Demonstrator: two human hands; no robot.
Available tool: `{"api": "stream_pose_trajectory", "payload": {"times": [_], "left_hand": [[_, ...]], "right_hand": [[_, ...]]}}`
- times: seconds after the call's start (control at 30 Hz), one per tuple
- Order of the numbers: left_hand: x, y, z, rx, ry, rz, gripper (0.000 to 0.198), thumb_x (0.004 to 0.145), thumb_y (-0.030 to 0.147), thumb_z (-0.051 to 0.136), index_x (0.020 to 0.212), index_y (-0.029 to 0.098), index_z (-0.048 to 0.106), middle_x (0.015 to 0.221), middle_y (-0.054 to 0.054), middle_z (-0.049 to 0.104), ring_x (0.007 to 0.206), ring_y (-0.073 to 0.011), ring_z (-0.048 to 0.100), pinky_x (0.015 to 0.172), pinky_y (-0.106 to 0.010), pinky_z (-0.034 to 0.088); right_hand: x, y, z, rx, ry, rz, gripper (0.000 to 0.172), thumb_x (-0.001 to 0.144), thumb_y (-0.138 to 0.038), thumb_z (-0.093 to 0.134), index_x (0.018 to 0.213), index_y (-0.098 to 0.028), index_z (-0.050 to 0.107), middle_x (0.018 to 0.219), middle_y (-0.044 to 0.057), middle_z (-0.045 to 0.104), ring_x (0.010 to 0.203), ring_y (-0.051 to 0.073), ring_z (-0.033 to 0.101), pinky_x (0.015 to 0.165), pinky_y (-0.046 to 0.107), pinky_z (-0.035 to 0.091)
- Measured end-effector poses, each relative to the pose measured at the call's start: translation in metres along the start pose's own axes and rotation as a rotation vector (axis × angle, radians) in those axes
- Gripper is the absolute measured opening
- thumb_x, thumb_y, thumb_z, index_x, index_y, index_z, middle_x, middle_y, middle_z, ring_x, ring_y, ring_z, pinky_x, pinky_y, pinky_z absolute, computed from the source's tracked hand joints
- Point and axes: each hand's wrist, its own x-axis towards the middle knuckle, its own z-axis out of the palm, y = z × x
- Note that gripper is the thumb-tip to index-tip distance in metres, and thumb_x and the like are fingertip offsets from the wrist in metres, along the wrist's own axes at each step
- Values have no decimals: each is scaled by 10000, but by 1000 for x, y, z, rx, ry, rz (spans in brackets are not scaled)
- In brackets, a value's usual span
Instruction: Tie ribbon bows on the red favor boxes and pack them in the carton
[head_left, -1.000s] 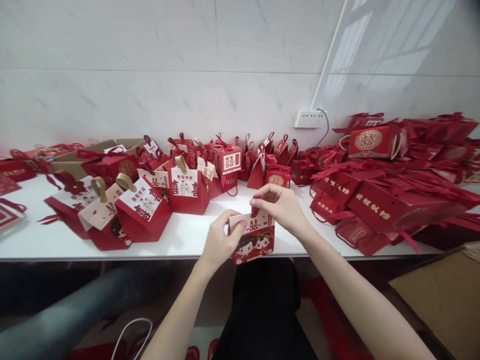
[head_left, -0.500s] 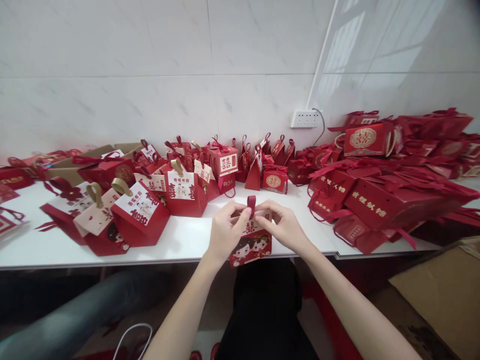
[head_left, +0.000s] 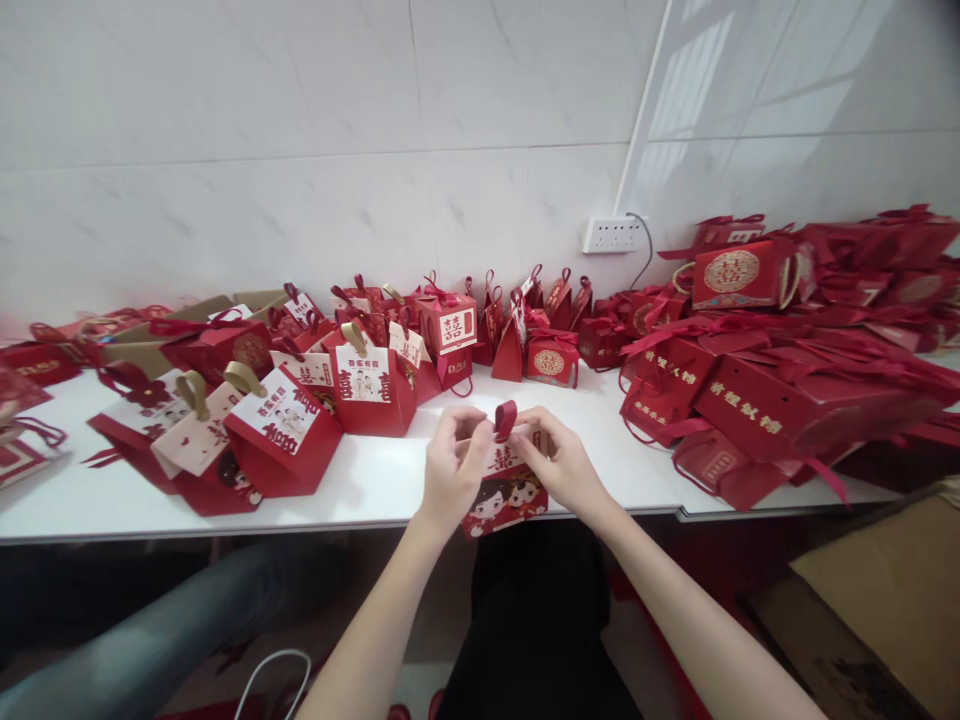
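At the front edge of the table, a small red gift box [head_left: 504, 500] with two cartoon figures and a cream top flap is between my hands. My left hand [head_left: 457, 465] pinches the left side of its top, thumb near the base of the dark red ribbon loop [head_left: 505, 419]. Closed on the right side of the same top is my right hand [head_left: 559, 462], its thumb pressing beside the loop. The loop stands up between both thumbs. Fingers behind the flap are partly hidden.
Finished-looking boxes with gold loops [head_left: 277, 430] stand left on the white table [head_left: 382, 470]. Several smaller boxes [head_left: 551, 362] line the wall. Red boxes [head_left: 750, 405] are heaped at right, above a cardboard carton [head_left: 885, 590]. A power strip [head_left: 611, 235] is on the wall.
The ribbon loop now leans slightly to the right and looks rounder. Both hands keep hold of the box top with small finger shifts. The view has shifted slightly.
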Motion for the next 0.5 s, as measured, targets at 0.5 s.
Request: {"api": "stream_pose_trajectory", "payload": {"times": [0.5], "left_hand": [[-34, -63, -101, 583, 611, -203, 556, 729, 541, 535, 1109, 141, 470, 1055, -150, 572, 1016, -326, 569, 871, -496, 472]], "right_hand": [[-12, 21, -68, -162, 221, -194, 281, 917, -335, 446, 1181, -257, 502, 1145, 84, 564, 1007, 209, 588, 832, 378, 523]]}}
